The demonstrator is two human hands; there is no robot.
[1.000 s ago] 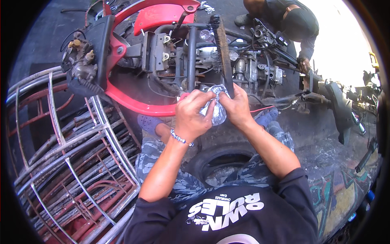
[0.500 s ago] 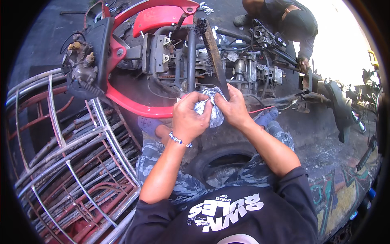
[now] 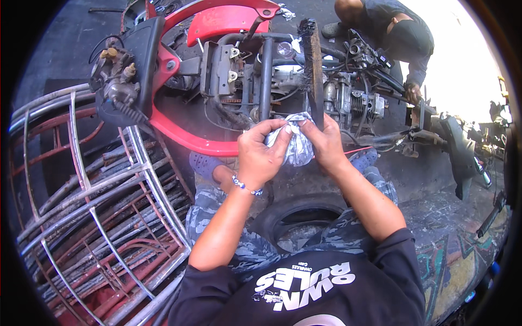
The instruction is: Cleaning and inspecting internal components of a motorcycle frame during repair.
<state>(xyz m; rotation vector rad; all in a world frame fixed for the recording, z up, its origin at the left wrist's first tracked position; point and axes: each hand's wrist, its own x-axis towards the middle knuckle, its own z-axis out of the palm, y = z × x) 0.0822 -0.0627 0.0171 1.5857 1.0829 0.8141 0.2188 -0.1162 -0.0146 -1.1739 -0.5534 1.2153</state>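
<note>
A crumpled grey-and-white rag (image 3: 296, 148) is bunched up between my hands, in front of the stripped vehicle frame. My left hand (image 3: 262, 152) pinches its left side with thumb and fingers. On the other side my right hand (image 3: 328, 144) is closed, its thumb on the rag. The same hand also grips a long wooden brush (image 3: 312, 60) by its dark handle. That brush stands nearly upright, its worn black bristles facing left. Behind it lies the frame's engine (image 3: 353, 100), with the red bumper bar (image 3: 198, 145) just left of my hands.
A metal rack (image 3: 87, 190) full of rods and tubes fills the left side. Between my legs lies a tire (image 3: 272, 214). At the back right a person (image 3: 410, 38) crouches with one hand at the frame's end. A red fender (image 3: 225, 27) rests behind the frame.
The brush has swung from a leftward tilt to nearly upright. Both hands and the rag sit slightly farther right, and the whole scene has shifted a little to the right too.
</note>
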